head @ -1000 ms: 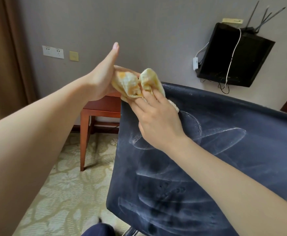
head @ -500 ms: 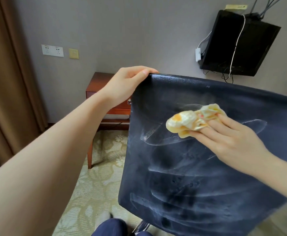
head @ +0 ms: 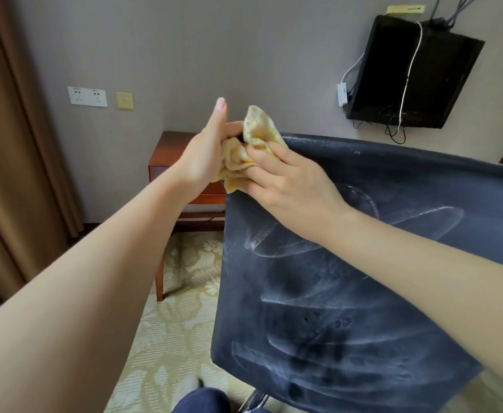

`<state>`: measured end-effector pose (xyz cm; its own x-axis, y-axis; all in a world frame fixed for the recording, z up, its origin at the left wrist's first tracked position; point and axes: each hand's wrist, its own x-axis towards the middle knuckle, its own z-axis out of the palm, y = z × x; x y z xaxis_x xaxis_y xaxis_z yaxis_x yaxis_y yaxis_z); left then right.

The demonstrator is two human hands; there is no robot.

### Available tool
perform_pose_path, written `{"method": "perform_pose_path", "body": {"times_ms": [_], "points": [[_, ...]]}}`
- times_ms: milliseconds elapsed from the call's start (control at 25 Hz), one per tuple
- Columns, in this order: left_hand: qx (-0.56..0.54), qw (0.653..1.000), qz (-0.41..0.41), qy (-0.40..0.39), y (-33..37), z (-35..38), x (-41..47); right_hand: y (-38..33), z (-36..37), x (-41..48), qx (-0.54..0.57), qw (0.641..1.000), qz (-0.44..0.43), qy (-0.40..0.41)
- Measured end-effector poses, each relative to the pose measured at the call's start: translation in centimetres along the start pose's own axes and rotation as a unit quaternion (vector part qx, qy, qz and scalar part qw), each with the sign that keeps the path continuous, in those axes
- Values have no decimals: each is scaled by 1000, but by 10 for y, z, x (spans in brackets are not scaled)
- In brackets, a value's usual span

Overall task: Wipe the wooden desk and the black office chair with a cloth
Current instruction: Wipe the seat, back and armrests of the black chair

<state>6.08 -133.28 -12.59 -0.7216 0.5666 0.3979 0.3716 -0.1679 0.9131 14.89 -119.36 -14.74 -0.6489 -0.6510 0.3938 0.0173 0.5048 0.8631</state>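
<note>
I've got my right hand pressing the yellow cloth onto the office chair's top corner, fingers flat together. My left hand is at that corner too, probably steadying it. Its fingers are hidden, so I can't tell.

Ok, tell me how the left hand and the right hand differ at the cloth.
The left hand stands edge-on with its thumb straight up; the right hand lies palm-down, fingers stretched. The left is beside the black chair; the right lies over its top corner. Both touch the yellow cloth.
</note>
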Motion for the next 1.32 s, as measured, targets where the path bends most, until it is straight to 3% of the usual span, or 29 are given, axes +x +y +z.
{"method": "perform_pose_path", "body": {"times_ms": [200, 360, 600, 720, 840, 1000, 1160, 1320], "points": [[80, 994, 71, 8, 0, 5, 0, 16, -9, -32, 8, 1000, 5, -12], [187, 970, 154, 24, -10, 6, -2, 35, -20, -100, 16, 999, 4, -42], [198, 965, 160, 66, -20, 13, -1, 54, -42, -228, -37, 992, -30, -119], [193, 965, 163, 75, -23, 16, -2, 61, -47, -250, -18, 989, -24, -143], [191, 967, 155, 72, -23, 16, -3, 70, -40, -234, -31, 992, -81, -87], [206, 965, 149, 58, -22, 15, -3, 67, -31, -169, -7, 998, -55, 2], [207, 965, 150, 64, -23, 16, -4, 45, -20, -108, 21, 999, -22, 41], [200, 968, 141, 61, -21, 15, -3, 19, -10, -68, 27, 999, 8, 30]]}}
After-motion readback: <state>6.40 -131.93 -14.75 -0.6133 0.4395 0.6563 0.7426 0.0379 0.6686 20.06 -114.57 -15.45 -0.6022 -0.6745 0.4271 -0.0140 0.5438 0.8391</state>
